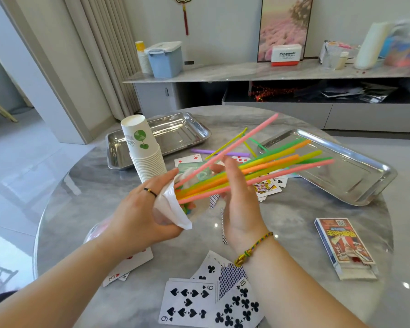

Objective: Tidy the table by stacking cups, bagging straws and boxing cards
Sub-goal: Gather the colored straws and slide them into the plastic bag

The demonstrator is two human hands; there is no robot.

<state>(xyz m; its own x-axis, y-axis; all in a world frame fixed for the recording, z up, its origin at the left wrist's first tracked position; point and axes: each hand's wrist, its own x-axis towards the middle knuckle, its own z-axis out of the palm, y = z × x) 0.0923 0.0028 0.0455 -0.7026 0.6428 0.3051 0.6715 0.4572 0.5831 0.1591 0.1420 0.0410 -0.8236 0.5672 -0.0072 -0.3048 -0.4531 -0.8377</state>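
Your left grip [149,209] was curled tight round the gathered mouth of the clear bag [173,210], just in front of the stack of cups [147,157], evidently to hold the opening steady and pointed at the load. Your right grip [239,202], to the right of the stack, was closed loosely round the bundle of straws [282,159], thumb on top. The near ends of the straws sat just inside the bag's mouth and the long ends fanned up and away. That slant looked chosen so the bundle could slide down into the bag in one push.

Several loose straws remained on the bench [294,221] to the right of the stack, among them a purple straw [199,151] and a thin yellow straw [227,144]. One pink straw [258,127] splayed higher than the rest and seemed liable to miss the opening.

An empty steel tray [205,132] lay behind the stack, and a second tray [388,174] lay well to its right. Playing cards [187,301] were scattered in front of the stack and under the bundle, none yet boxed. The card box [343,245] waited far to the stack's right, nearer you. Nothing blocked the bag's mouth.
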